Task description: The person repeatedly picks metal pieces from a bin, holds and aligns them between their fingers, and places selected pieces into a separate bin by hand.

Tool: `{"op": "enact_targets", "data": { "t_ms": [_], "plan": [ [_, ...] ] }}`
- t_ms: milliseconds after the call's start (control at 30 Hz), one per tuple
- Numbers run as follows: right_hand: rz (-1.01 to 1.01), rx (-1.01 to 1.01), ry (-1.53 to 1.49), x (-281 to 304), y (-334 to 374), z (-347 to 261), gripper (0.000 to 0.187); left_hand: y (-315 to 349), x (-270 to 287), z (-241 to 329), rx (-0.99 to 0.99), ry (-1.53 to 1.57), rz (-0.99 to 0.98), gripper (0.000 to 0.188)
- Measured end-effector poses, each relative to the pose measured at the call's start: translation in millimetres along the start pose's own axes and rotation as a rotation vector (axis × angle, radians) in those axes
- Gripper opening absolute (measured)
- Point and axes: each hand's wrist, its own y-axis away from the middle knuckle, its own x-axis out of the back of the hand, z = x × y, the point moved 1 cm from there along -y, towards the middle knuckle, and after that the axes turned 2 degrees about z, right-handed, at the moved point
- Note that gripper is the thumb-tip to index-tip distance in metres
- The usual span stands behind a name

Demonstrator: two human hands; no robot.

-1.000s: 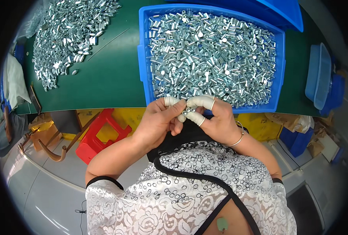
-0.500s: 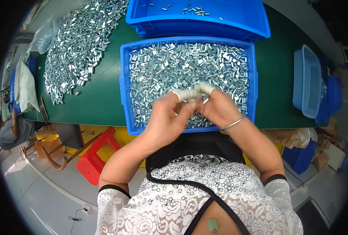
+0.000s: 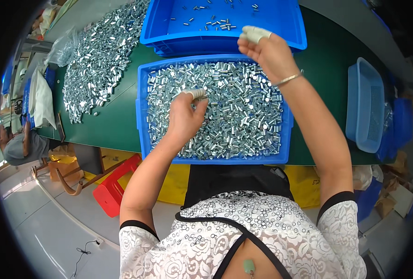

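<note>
My left hand (image 3: 186,114) hovers low over a shallow blue bin (image 3: 141,111) heaped with small silvery metal sleeves (image 3: 229,116). A white covering wraps its forefinger; thumb and forefinger stand apart with no piece visible between them. Up and to the right, my right hand (image 3: 267,49) is raised at the near rim of a second blue bin (image 3: 222,39). White coverings wrap its leading fingers, which are pressed together, while the others curl beneath. Whether it holds a piece is hidden. Scattered metal sleeves (image 3: 225,24) lie on the far bin's floor.
A large pile of similar metal pieces (image 3: 99,60) spreads over the green table (image 3: 122,114) at left, beside a clear plastic bag (image 3: 62,51). A light-blue basket (image 3: 365,107) stands at right. Below the table are a red stool (image 3: 111,193) and, far left, another person (image 3: 27,146).
My hands, together over the full bin before, have parted. The right has moved up and away to the far bin; the left has shifted slightly left over the sleeves.
</note>
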Motion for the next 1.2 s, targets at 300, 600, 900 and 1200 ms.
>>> {"op": "enact_targets", "data": {
  "t_ms": [300, 600, 900, 1200],
  "plan": [
    [-0.013, 0.098, 0.926, 7.4, 26.3, 72.1, 0.016, -80.1, -20.5, 11.3, -0.35, -0.51, -0.054, 0.03],
    [-0.099, 0.386, 1.622, -5.9, 9.4, 77.9, 0.019, -111.2, -17.5, 13.2, -0.183, -0.606, -0.469, 0.024],
    [-0.242, -0.005, 1.635, -25.7, -2.7, 63.0, 0.02, -111.3, -20.4, 2.3, -0.183, -0.538, -0.479, 0.02],
    [-0.326, -0.174, 1.635, -26.1, -11.1, 55.3, 0.026, -113.3, -18.8, -4.8, -0.198, -0.508, -0.524, 0.019]
  ]
}}
